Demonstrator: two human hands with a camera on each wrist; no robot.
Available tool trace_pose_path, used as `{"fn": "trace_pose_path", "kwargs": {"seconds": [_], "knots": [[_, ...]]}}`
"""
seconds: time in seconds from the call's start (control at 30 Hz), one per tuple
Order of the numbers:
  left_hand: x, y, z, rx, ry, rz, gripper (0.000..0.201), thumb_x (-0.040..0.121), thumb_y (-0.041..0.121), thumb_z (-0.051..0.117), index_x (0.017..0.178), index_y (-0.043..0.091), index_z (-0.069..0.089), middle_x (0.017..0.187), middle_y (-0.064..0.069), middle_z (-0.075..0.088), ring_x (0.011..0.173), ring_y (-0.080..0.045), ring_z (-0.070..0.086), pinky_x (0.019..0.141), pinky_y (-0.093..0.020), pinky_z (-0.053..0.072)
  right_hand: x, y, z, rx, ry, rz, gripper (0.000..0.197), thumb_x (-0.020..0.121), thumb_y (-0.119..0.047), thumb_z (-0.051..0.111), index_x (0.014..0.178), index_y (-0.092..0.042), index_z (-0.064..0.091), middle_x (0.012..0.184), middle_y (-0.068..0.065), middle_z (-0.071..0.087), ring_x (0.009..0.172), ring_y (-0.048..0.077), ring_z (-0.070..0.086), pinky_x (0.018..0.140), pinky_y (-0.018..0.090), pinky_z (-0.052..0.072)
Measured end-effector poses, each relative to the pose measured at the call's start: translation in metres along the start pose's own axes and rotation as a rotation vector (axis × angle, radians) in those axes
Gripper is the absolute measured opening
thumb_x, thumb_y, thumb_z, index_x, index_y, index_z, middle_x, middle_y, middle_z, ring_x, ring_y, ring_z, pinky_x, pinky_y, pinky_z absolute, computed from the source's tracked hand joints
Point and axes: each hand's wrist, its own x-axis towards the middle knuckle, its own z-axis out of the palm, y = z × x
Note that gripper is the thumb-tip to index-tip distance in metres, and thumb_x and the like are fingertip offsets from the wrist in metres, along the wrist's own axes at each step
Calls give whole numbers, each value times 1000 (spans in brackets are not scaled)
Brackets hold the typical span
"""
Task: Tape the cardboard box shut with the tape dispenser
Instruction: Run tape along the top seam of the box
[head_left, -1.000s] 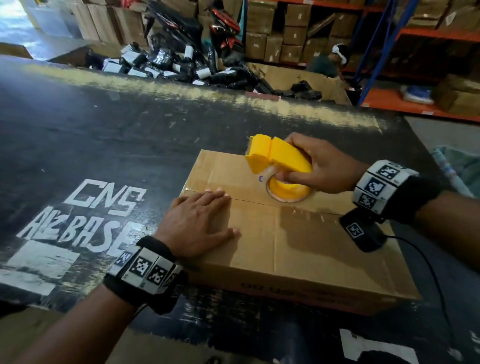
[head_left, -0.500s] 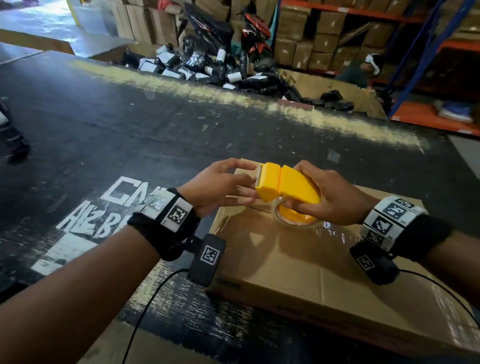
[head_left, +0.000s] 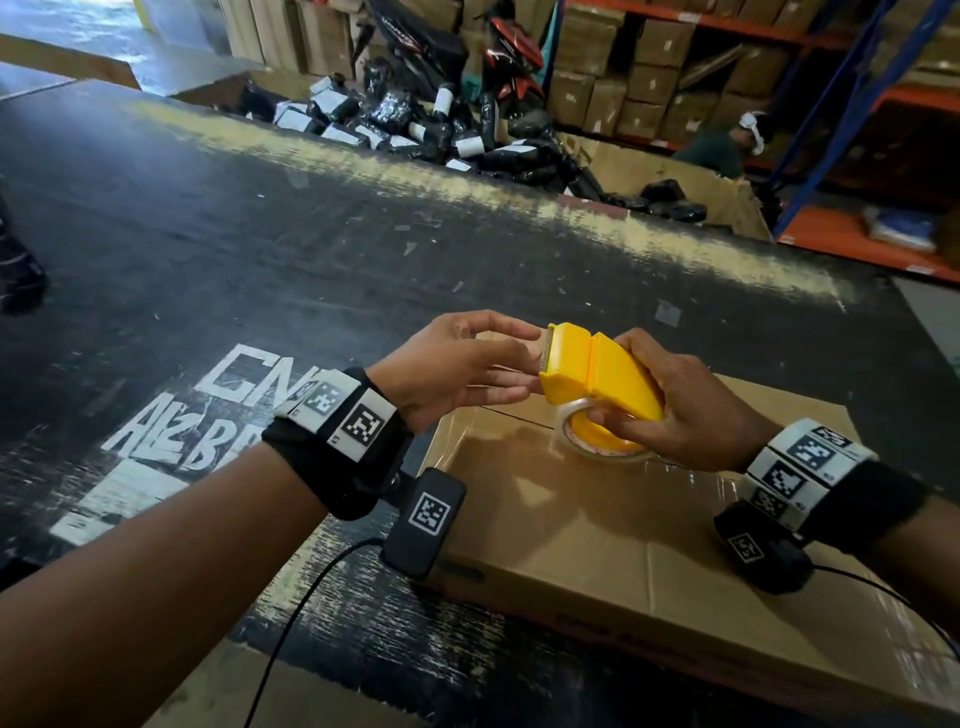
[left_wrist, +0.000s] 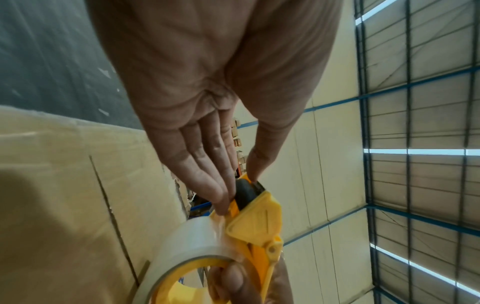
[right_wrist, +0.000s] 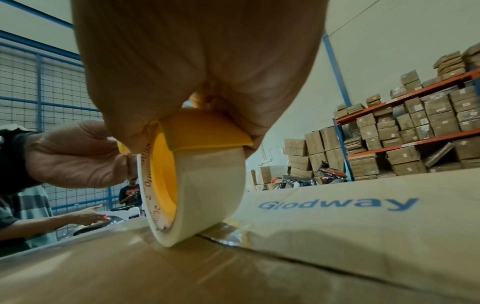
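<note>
A brown cardboard box (head_left: 597, 525) lies flat on the black table, flaps down, with clear tape shining along part of its seam (right_wrist: 228, 236). My right hand (head_left: 649, 384) grips the yellow tape dispenser (head_left: 608, 374) from above, thumb in the roll's core. The clear tape roll (right_wrist: 207, 195) rests on the seam near the box's far left corner. My left hand (head_left: 514, 364) reaches in from the left. Its thumb and straight fingers (left_wrist: 207, 164) pinch the dispenser's front end (left_wrist: 259, 211) by the toothed blade. Whether tape lies between the fingers is not visible.
The black table (head_left: 234, 234) has white painted lettering at the left. Past its far edge stands an open carton full of black wrapped parcels (head_left: 415, 124). Shelves of cartons (head_left: 649, 67) and a seated person (head_left: 722, 148) are at the back right. Other people (right_wrist: 26, 216) work to the left.
My left hand has lifted off the box top, where it lay flat, and come to the dispenser's front end. The right hand still holds the dispenser on the seam.
</note>
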Motion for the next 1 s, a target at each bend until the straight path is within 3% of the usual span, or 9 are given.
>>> {"fn": "trace_pose_path", "kwargs": {"seconds": [0.13,0.27,0.43,0.57,0.67,0.77,0.87,0.93,1.0], "knots": [[1,0,4,55,40,21,37,91,10,71,127,6,63,97,-12,79,89,-23,78,83,-33,62,-5,4,0,27,-10,16,66,74,-72,61,125,-40,34,114,-13,58,94,2,62,71,25,55],[8,-1,12,73,-46,-44,34,97,11,61,132,10,58,107,-10,77,99,-21,77,98,-40,58,-10,13,-3,80,-42,53,71,76,-74,60,129,-33,36,118,-11,60,99,7,63,76,35,59],[21,4,28,160,-74,-34,33,100,10,54,133,9,58,119,-11,75,107,-22,74,96,-35,55,-11,16,-9,124,-56,86,65,80,-67,62,126,-27,38,109,-8,63,94,8,64,77,43,58],[24,3,33,224,-76,-9,31,101,13,57,130,6,64,99,0,75,89,-10,72,82,-25,55,-9,16,-10,144,-59,100,60,82,-57,67,125,-25,41,105,-5,62,91,11,64,78,46,57],[24,2,35,184,-53,25,26,98,11,61,124,6,66,98,-3,76,86,-11,74,85,-26,57,-9,20,-9,170,-70,112,60,82,-55,70,126,-27,41,108,-5,62,95,14,64,81,48,57],[22,3,38,135,-103,32,26,97,8,61,123,8,65,109,-11,78,100,-22,76,90,-30,58,-15,29,-11,195,-87,136,63,83,-48,72,136,-35,39,124,-12,61,109,7,62,92,40,55],[21,3,43,225,-113,45,30,98,10,61,127,7,64,117,-16,76,107,-26,75,94,-35,57,-25,34,-18,201,-96,184,76,81,-48,69,144,-53,26,133,-34,48,115,-19,52,92,10,47],[23,1,46,366,-64,91,28,96,12,62,123,11,68,113,-13,77,103,-23,76,93,-36,58,-30,39,-21,178,-97,247,84,80,-49,69,152,-39,27,131,-34,48,107,-27,50,86,4,44],[26,-3,50,483,-41,141,26,95,16,63,120,17,71,106,-7,80,98,-18,77,90,-34,59,-34,42,-21,153,-93,288,84,80,-48,70,152,-29,32,129,-28,51,102,-25,52,89,8,44]]}}
